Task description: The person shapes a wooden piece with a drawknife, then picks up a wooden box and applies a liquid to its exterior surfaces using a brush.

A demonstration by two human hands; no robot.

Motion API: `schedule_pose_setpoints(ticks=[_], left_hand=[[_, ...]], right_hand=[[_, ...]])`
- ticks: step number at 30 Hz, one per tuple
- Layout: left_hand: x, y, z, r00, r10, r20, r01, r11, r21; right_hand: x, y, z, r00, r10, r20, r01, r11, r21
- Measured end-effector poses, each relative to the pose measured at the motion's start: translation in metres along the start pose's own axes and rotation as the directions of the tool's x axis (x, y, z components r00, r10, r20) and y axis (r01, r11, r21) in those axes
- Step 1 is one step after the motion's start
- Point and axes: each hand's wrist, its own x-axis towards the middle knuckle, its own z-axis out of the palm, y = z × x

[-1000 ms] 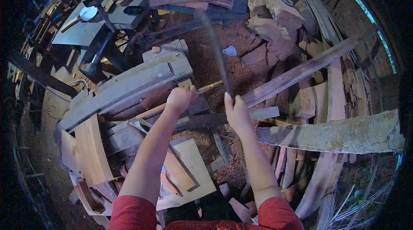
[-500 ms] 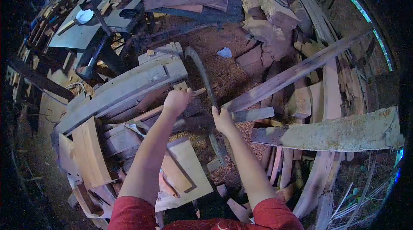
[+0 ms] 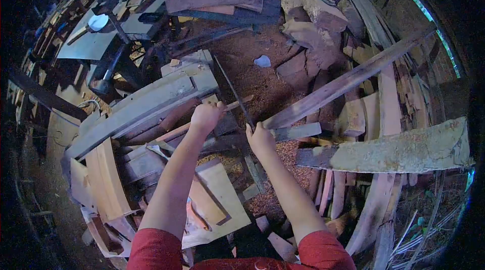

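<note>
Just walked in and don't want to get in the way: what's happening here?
Someone in red sleeves holds a thin stick in the left hand and a long, dark blade in the right hand. In this view the blade crosses the stick; whether they touch is unclear. Wooden boards lie around them.

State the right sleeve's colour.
Red; the right sleeve shows best in the head view.

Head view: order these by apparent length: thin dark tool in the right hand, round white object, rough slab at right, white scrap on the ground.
1. Rough slab
2. Thin dark tool
3. Round white object and white scrap: too close to rank
</note>
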Motion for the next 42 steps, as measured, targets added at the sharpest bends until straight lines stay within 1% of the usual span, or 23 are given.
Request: schedule_pose_setpoints(ticks=[2,4,5,7,11,13,16,17,20,21,22,23,24,28,30,32,33,34,35,37,38,40,42], left_hand=[[0.001,-0.001,0.001,1.0,-0.006,0.006,0.006,1.0,-0.012],[0.002,-0.004,0.006,1.0,-0.013,0.014,0.013,1.0,-0.021],[0.003,-0.005,0.01,1.0,-0.006,-0.021,0.005,1.0,-0.025],[0.003,-0.006,0.01,0.998,0.002,-0.058,-0.003,1.0,-0.026],[0.004,-0.005,0.015,0.999,0.021,-0.042,-0.021,1.0,-0.003],[0.001,-0.005,0.002,0.999,0.018,-0.033,-0.018,1.0,0.025],[0.0,-0.001,-0.009,1.0,0.025,0.002,-0.025,0.998,-0.06],[0.001,-0.001,-0.008,1.0,0.013,0.013,-0.012,0.999,-0.042],[0.001,0.001,-0.008,0.999,-0.017,0.039,0.018,0.999,-0.03],[0.0,0.001,-0.01,0.998,-0.031,0.053,0.033,0.999,-0.037],[-0.001,0.001,-0.012,0.998,-0.029,0.057,0.031,0.999,-0.037],[-0.003,0.002,-0.014,1.0,0.0,-0.013,0.0,0.999,-0.041],[0.0,0.004,-0.017,0.995,0.028,-0.092,-0.032,0.999,-0.042],[0.011,-0.005,0.003,0.995,0.068,-0.075,-0.07,0.997,-0.02],[0.006,-0.003,0.005,0.995,0.01,-0.102,-0.012,1.0,-0.018],[0.006,-0.002,-0.001,0.997,0.014,-0.074,-0.015,1.0,-0.01],[0.006,-0.002,-0.002,0.999,0.012,-0.045,-0.012,1.0,-0.004],[0.006,-0.004,0.001,0.999,0.003,-0.043,-0.004,1.0,-0.007],[0.006,-0.005,0.005,0.998,0.026,-0.059,-0.025,1.0,0.016],[0.007,-0.005,0.008,0.996,0.054,-0.075,-0.051,0.998,0.038],[0.007,-0.004,0.007,0.997,0.036,-0.071,-0.035,0.999,0.017],[0.006,-0.004,0.003,0.998,0.015,-0.068,-0.015,1.0,-0.003],[0.004,-0.003,-0.001,0.987,0.04,-0.155,-0.046,0.998,-0.033]], right_hand=[[0.001,0.003,0.003,1.0,-0.018,-0.025,0.017,0.999,-0.03],[0.0,0.0,-0.001,0.999,0.006,0.032,-0.007,1.0,0.021],[0.002,0.004,0.001,0.999,0.007,0.032,-0.008,1.0,0.022],[0.006,0.008,0.001,0.996,-0.036,0.083,0.017,0.974,0.228],[0.001,0.004,-0.008,0.991,0.001,0.137,-0.039,0.959,0.28],[0.0,0.005,-0.013,0.999,-0.04,0.019,0.033,0.956,0.293],[-0.01,-0.006,-0.046,0.999,-0.021,-0.044,0.033,0.956,0.29],[-0.009,-0.001,-0.045,0.981,-0.079,-0.175,0.125,0.954,0.272],[-0.012,-0.011,-0.066,0.986,-0.061,-0.157,0.113,0.93,0.349],[-0.01,-0.01,-0.059,0.974,-0.08,-0.21,0.149,0.93,0.335],[-0.004,-0.004,-0.038,0.975,-0.076,-0.207,0.144,0.931,0.336],[0.004,0.007,-0.011,0.994,-0.063,-0.088,0.084,0.959,0.272],[0.008,0.007,-0.005,0.999,-0.041,0.023,0.036,0.98,0.198],[0.014,0.008,0.001,1.0,0.001,0.026,-0.006,0.983,0.181],[0.014,0.007,0.002,0.998,0.015,0.058,-0.027,0.98,0.198],[0.024,0.025,0.024,0.995,0.019,0.097,-0.037,0.982,0.186],[0.035,0.044,0.051,0.995,0.006,0.095,-0.035,0.952,0.305],[0.036,0.045,0.055,0.995,-0.003,0.096,-0.038,0.906,0.422],[0.036,0.049,0.057,0.995,-0.003,0.1,-0.04,0.905,0.424],[0.024,0.03,0.021,0.943,0.057,0.327,-0.24,0.798,0.554],[0.023,0.03,0.015,0.943,0.058,0.327,-0.24,0.799,0.551],[0.023,0.028,0.006,0.883,-0.018,0.469,-0.324,0.701,0.636],[0.023,0.025,-0.002,0.87,-0.042,0.491,-0.332,0.687,0.647]])
